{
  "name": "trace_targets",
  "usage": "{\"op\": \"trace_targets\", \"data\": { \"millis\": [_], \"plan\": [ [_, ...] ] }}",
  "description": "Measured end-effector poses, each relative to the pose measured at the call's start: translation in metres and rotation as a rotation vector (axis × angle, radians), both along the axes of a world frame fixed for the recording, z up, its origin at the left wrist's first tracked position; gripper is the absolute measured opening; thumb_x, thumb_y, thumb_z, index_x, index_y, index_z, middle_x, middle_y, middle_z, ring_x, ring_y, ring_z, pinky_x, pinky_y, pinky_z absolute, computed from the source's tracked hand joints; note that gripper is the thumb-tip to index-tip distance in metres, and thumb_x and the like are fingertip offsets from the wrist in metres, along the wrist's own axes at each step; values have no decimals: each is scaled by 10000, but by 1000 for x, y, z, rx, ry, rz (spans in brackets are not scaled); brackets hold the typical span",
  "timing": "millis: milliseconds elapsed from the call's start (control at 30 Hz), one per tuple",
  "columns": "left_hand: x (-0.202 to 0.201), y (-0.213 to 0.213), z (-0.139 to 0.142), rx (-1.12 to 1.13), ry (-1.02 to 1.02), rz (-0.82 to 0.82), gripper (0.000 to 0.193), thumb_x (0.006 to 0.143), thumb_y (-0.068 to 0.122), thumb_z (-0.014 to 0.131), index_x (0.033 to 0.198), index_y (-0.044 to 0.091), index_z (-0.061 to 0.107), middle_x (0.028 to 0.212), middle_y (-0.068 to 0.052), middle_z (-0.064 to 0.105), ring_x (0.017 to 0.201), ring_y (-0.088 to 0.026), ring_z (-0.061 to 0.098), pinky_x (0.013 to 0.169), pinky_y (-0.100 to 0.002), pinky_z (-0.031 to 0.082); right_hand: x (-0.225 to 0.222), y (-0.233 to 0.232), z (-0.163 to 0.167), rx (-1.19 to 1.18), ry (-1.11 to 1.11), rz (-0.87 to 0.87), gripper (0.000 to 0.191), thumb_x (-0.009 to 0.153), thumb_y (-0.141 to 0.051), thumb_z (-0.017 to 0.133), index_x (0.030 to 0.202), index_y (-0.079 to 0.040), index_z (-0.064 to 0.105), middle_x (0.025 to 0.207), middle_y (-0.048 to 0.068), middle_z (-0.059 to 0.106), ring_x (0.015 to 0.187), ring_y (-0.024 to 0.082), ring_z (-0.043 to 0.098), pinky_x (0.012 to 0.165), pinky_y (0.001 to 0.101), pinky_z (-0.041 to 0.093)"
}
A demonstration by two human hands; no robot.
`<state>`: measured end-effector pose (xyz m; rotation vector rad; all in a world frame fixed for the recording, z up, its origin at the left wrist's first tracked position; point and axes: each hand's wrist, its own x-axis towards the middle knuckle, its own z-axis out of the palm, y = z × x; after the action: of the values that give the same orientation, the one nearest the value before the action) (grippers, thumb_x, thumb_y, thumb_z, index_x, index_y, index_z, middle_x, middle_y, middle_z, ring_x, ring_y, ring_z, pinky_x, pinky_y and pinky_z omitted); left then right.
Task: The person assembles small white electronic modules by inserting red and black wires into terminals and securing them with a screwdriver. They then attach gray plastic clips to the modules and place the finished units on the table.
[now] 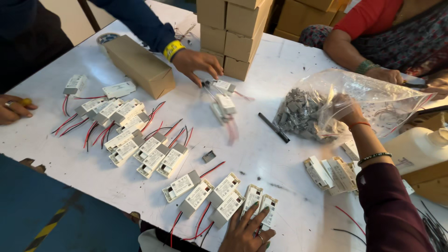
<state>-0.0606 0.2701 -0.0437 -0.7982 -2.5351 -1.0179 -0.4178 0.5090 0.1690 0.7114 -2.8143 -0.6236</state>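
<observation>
Left hand (246,231) flat, empty, on white driver modules (224,193) at the counter's (280,158) near edge; right hand (347,109) inside the connector bag (326,102), grip unclear; many modules already laid out.

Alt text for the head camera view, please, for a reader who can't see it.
The wearer's right hand reaches into a clear plastic bag of small grey parts while the left hand rests on white boxed modules with red wires. Other people's hands work across the white table.
</observation>
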Motion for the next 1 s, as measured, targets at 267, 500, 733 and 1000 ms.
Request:
{"op": "trace_targets", "data": {
  "millis": [267, 500, 733, 1000],
  "plan": [
    [2, 3, -6, 7, -42, 2, 134, 963, 243, 733, 1053, 189, 817, 1515, -191, 495, 1481, -444, 326, 1127, -772, 143, -15, 2, -5, -984, -743, 447, 718, 890, -68, 582, 1562, -16, 333, 1612, 222, 332, 1453, 313, 330, 1175, 425, 259],
    [2, 5, -8, 19, -78, 3, 128, 976, 237, 722, 1033, 179, 820, 1526, -191, 489, 1482, -449, 316, 1124, -770, 136, -2, -31, -18, -349, -159, 10, 640, 885, -178, 676, 1485, -68, 480, 1448, 219, 483, 1286, 334, 494, 1051, 439, 437],
    [3, 0, 3, 31, -70, -5, 146, 958, 242, 729, 1061, 185, 817, 1525, -203, 499, 1484, -449, 326, 1138, -761, 148, 3, -36, -30, -227, 83, -40, 430, 852, -190, 726, 1268, -107, 655, 1251, 159, 650, 1076, 316, 671, 910, 434, 590],
    [2, -2, 7, 32, -67, -9, 187, 937, 243, 726, 1090, 182, 814, 1526, -202, 491, 1480, -457, 334, 1141, -747, 167, -3, -30, -6, -576, 316, 119, 265, 878, -369, 681, 979, -143, 775, 993, 114, 743, 827, 290, 718, 734, 413, 563]
  ]
}}
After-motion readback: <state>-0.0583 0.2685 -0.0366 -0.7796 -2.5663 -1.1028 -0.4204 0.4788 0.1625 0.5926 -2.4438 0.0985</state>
